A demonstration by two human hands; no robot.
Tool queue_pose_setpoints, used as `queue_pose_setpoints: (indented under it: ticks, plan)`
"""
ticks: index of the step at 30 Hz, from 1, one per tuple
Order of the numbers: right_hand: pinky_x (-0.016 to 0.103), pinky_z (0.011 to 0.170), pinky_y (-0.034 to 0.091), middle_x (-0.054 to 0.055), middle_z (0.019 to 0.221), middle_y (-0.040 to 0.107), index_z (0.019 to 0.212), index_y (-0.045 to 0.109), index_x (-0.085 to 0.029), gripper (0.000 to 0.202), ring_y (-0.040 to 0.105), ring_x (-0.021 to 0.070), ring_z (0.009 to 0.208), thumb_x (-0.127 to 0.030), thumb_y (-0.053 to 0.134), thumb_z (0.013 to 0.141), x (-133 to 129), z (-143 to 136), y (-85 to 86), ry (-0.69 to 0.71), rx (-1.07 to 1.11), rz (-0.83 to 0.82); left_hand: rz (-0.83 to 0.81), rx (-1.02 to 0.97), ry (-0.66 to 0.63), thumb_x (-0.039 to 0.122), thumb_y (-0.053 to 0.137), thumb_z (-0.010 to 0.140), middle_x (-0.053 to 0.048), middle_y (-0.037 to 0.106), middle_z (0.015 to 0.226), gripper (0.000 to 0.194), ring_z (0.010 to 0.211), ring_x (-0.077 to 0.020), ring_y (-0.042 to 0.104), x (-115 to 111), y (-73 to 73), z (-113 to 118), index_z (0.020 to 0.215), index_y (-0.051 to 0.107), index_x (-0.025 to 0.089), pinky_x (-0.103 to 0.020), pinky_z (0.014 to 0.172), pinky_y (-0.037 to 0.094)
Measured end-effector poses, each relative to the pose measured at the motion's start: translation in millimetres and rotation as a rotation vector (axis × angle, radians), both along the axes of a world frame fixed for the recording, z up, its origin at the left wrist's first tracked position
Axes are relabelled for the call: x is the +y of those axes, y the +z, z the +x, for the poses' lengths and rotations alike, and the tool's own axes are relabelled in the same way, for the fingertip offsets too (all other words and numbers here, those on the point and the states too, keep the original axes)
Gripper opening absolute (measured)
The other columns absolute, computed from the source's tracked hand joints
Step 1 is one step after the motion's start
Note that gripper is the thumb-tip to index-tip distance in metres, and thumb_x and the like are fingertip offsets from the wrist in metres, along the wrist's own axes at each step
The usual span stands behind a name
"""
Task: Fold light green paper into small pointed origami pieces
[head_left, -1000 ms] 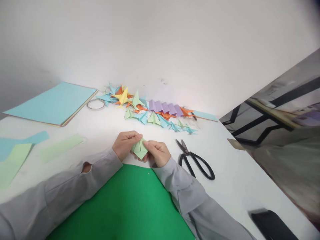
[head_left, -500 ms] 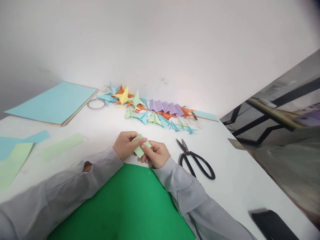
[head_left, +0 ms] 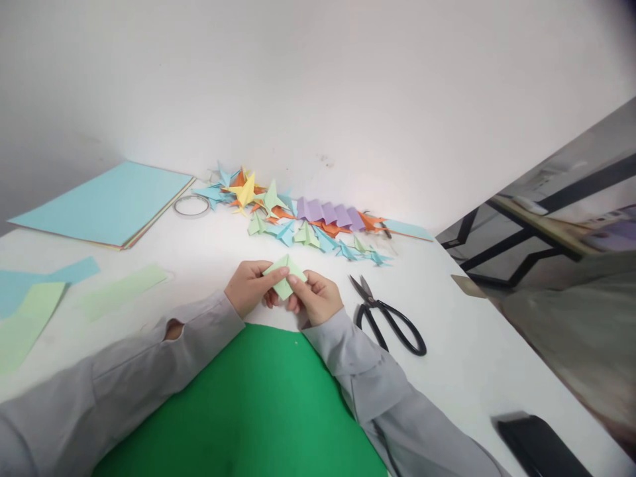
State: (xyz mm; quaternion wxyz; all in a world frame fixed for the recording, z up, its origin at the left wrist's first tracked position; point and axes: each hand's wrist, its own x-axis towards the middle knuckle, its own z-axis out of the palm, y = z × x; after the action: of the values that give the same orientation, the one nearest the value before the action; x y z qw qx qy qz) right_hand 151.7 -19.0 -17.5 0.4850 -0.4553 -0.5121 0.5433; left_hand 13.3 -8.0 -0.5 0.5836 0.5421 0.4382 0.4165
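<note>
A small light-green piece of folded paper [head_left: 285, 287] is held up between my two hands, its creased diamond shape facing me. My left hand [head_left: 252, 289] grips its left corner, thumb on top and fingers behind. On the other side, my right hand [head_left: 318, 297] pinches the right part with the thumb across the front. The fingers behind the paper are partly hidden. Black-handled scissors [head_left: 371, 302] lie with blades parted on the table, to the right of my right hand.
Folded paper figures [head_left: 246, 192] in several colours line the wall, with purple pleated paper [head_left: 330, 213] among them. At left are a stack of coloured sheets [head_left: 109, 202], a tape roll [head_left: 191, 206] and green offcuts [head_left: 34, 318]. A black object [head_left: 541, 444] lies front right.
The folded paper has turned in my hands, and its centre crease now points up toward the wall. My right hand has shifted slightly right, and more of the paper shows.
</note>
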Motion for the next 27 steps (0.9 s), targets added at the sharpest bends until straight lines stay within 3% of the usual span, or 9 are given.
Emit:
queue_pose_setpoints:
  ticks: [7, 11, 15, 19, 27]
  plan:
    - [0.018, 0.034, 0.029, -0.005, 0.034, 0.051, 0.052, 0.048, -0.017, 0.038, 0.039, 0.0047, 0.029, -0.048, 0.064, 0.067, -3.8, -1.4, 3.5, -0.078, 0.031, 0.037, 0.004, -0.001, -0.065, 0.041, 0.065, 0.065, 0.003, 0.051, 0.04, 0.031, 0.036, -0.0065, 0.045, -1.3, 2.2, -0.8, 0.06, 0.053, 0.013, -0.019, 0.039, 0.036]
    - [0.019, 0.034, 0.029, -0.003, 0.036, 0.053, 0.051, 0.049, -0.017, 0.035, 0.041, 0.0063, 0.03, -0.044, 0.062, 0.069, -4.0, 0.1, 4.9, -0.042, 0.092, -0.009, -0.019, -0.006, -0.114, 0.041, 0.067, 0.061, 0.001, 0.052, 0.041, 0.032, 0.037, -0.0066, 0.045, -2.0, 2.7, -1.2, 0.058, 0.054, 0.012, -0.019, 0.038, 0.035]
    - [0.02, 0.036, 0.033, -0.003, 0.04, 0.057, 0.061, 0.056, -0.017, 0.019, 0.047, 0.0087, 0.035, -0.034, 0.064, 0.064, 1.4, 5.3, 2.2, 0.01, 0.224, -0.021, -0.014, 0.0, -0.153, 0.04, 0.066, 0.062, 0.001, 0.054, 0.042, 0.031, 0.035, -0.0061, 0.044, -1.2, 1.9, -1.7, 0.062, 0.055, 0.011, -0.019, 0.037, 0.034]
    - [0.02, 0.037, 0.035, -0.002, 0.042, 0.059, 0.058, 0.054, -0.017, 0.015, 0.048, 0.0086, 0.034, -0.028, 0.063, 0.059, 2.9, 5.9, 1.3, 0.084, 0.194, -0.052, 0.002, -0.031, -0.116, 0.04, 0.066, 0.062, 0.001, 0.053, 0.042, 0.031, 0.036, -0.0067, 0.046, -0.7, 2.5, -0.9, 0.062, 0.054, 0.012, -0.019, 0.037, 0.035]
    - [0.02, 0.035, 0.031, -0.003, 0.039, 0.056, 0.053, 0.053, -0.016, 0.017, 0.043, 0.0067, 0.032, -0.028, 0.057, 0.065, -4.3, 3.7, 7.0, 0.154, 0.014, -0.021, 0.007, -0.055, 0.0, 0.033, 0.071, 0.056, 0.002, 0.054, 0.05, 0.027, 0.043, -0.0078, 0.048, -0.9, 1.2, -1.3, 0.063, 0.058, 0.011, -0.02, 0.04, 0.039]
